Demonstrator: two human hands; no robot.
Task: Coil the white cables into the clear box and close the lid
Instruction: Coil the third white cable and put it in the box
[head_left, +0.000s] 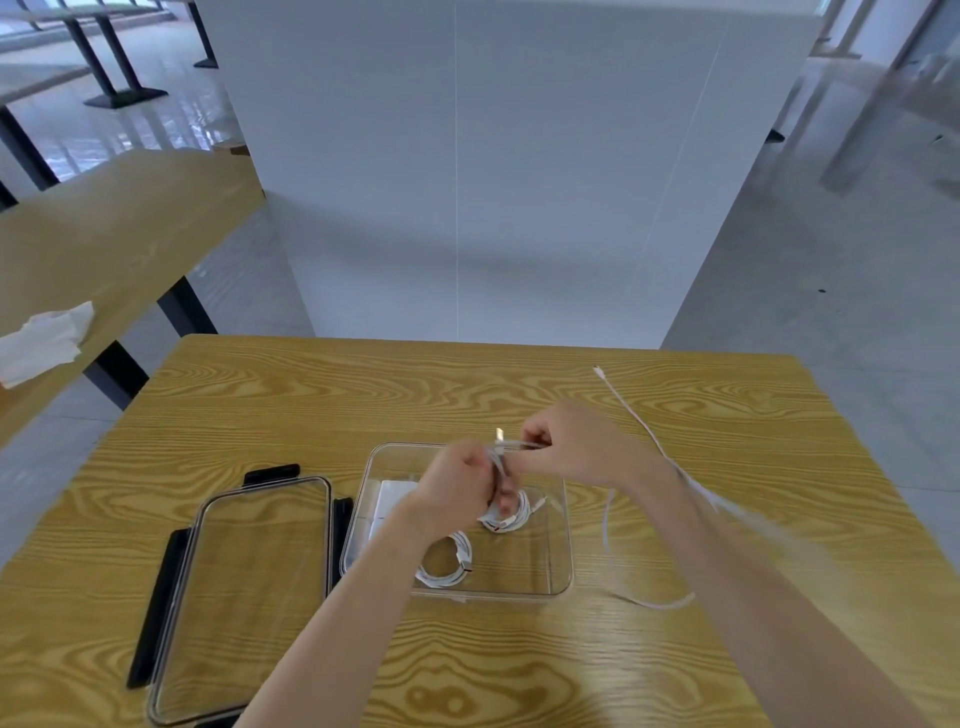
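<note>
The lid (249, 597) lay flat on the bench (649, 665), left of the clear box (563, 551) holding two coiled cables (447, 564). Above the box, your left hand (460, 486) and right hand (576, 449) each gripped a third white cable (636, 423), its loose length trailing across the bench to the right.

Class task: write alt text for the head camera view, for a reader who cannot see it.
Two bare hands, left hand and right hand, wind a loose white cable above an open clear plastic box on a wood-grain table. Two coiled white cables already lie inside; the clear black-clipped lid rests left of the box.
</note>
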